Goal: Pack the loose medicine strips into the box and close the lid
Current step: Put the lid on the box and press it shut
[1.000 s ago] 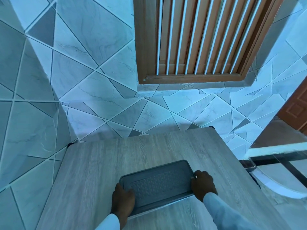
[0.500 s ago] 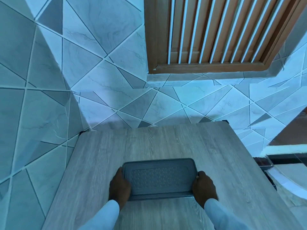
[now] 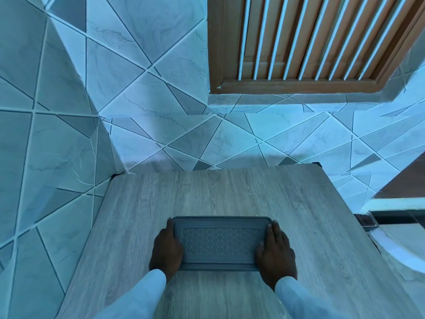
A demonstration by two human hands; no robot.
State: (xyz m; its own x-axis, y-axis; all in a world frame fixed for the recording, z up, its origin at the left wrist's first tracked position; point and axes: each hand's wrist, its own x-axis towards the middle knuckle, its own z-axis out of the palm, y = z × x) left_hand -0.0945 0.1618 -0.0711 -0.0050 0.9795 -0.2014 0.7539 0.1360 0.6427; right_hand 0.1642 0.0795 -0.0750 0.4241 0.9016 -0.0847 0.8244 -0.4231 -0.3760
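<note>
On the near half of the grey wood-grain table [image 3: 230, 192] sits the dark grey box [image 3: 220, 244], lid [image 3: 220, 242] down flat and looking closed, long sides running left to right. No loose medicine strips show anywhere on the tabletop.

The left hand [image 3: 166, 248] is laid against the box's left short end, fingers [image 3: 169, 229] held together and stretched out straight along that edge, pointing away from the person. The right hand [image 3: 276, 252] mirrors it on the right end, fingers [image 3: 274, 230] also together and extended, with the thumb [image 3: 261, 248] resting on the lid's right margin. So both hands are flat and touching the box from the sides, kind of bracketing it; can't really tell if they're squeezing or just resting. Light blue sleeves [image 3: 147, 293] come in from the bottom of the frame.

Room-wise, there's a lot of bare table beyond the box toward the far edge, and decent strips of it to the left and right too. The far edge sits near the tiled wall [image 3: 161, 125], with a brown louvered shutter [image 3: 310, 42] higher up on the right. The table's right edge drops off beside a dark-framed glass surface [image 3: 397, 229].
</note>
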